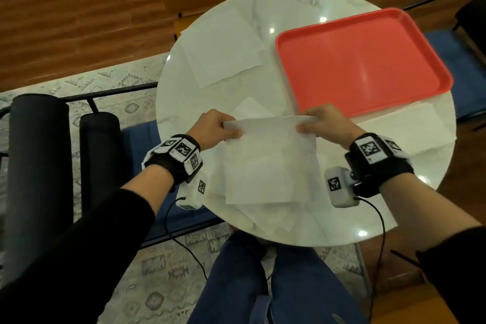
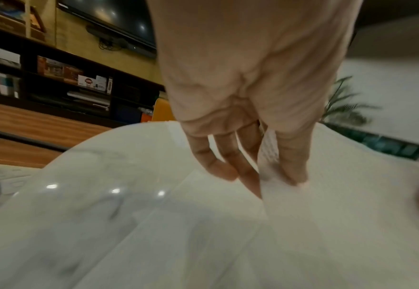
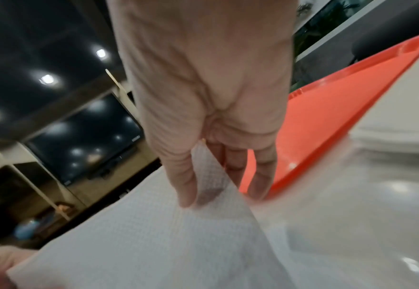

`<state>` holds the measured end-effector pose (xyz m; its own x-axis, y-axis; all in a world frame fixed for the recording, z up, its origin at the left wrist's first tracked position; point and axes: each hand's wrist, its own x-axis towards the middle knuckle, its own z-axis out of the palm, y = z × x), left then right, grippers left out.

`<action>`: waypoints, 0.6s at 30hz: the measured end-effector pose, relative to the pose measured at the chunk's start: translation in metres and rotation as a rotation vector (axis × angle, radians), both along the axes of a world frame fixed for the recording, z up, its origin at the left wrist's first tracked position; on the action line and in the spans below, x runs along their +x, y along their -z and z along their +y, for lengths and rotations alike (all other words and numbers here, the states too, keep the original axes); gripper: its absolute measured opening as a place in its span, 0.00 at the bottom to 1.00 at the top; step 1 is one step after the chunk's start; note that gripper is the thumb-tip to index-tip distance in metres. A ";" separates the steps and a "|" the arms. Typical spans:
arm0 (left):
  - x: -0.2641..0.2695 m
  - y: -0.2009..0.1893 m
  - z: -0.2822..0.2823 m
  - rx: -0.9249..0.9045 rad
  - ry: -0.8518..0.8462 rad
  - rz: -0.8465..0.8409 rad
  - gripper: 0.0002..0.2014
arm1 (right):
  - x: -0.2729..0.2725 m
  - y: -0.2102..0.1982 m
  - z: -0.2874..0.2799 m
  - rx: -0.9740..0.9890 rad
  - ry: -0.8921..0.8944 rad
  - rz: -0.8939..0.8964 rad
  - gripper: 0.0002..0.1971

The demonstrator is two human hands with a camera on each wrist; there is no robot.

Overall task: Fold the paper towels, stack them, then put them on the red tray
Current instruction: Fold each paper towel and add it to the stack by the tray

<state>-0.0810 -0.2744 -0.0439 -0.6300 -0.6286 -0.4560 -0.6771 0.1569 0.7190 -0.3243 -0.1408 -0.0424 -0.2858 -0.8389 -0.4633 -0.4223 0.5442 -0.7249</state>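
I hold a white paper towel [image 1: 271, 160] up by its two far corners over the near part of the round marble table [image 1: 289, 2]. My left hand [image 1: 223, 127] pinches the left corner, and my right hand [image 1: 306, 123] pinches the right corner [image 3: 211, 179] between thumb and fingers. The towel's near edge rests on other flat towels [image 1: 265, 218] by the table's front edge. The red tray [image 1: 363, 60] lies bare at the right rear, just beyond my right hand. A second flat towel [image 1: 221, 47] lies at the rear left, and a third [image 1: 410, 129] sits right of my right hand.
A small folded piece of towel [image 1: 249, 109] lies behind the held sheet. Black chair backs [image 1: 39, 166] stand left of the table, and my legs [image 1: 263, 284] are under its near edge. Cables hang from both wrist cameras.
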 end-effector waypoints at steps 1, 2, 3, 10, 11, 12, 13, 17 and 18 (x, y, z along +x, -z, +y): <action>0.000 0.010 0.001 -0.030 -0.013 -0.023 0.08 | 0.001 0.009 -0.001 0.003 0.006 0.047 0.01; 0.000 0.019 0.004 -0.051 -0.034 -0.034 0.06 | 0.002 0.015 0.000 0.007 0.024 0.094 0.04; 0.000 0.027 0.006 -0.058 -0.062 -0.034 0.04 | 0.004 0.019 0.002 0.005 0.045 0.129 0.06; 0.021 0.046 0.040 -0.313 0.005 0.159 0.08 | 0.020 0.026 0.047 -0.231 0.109 0.145 0.07; 0.027 0.048 0.045 -0.365 0.044 0.179 0.08 | 0.023 0.028 0.056 -0.264 0.094 0.168 0.08; 0.032 0.051 0.050 -0.416 0.081 0.194 0.09 | 0.026 0.031 0.065 -0.290 0.066 0.202 0.09; 0.037 0.055 0.054 -0.461 0.123 0.192 0.09 | 0.028 0.035 0.075 -0.312 0.027 0.241 0.10; 0.051 0.066 0.069 -0.555 0.265 0.055 0.14 | 0.034 0.054 0.099 -0.295 -0.170 0.427 0.13; 0.053 0.068 0.073 -0.566 0.292 0.012 0.16 | 0.036 0.056 0.102 -0.219 -0.217 0.462 0.14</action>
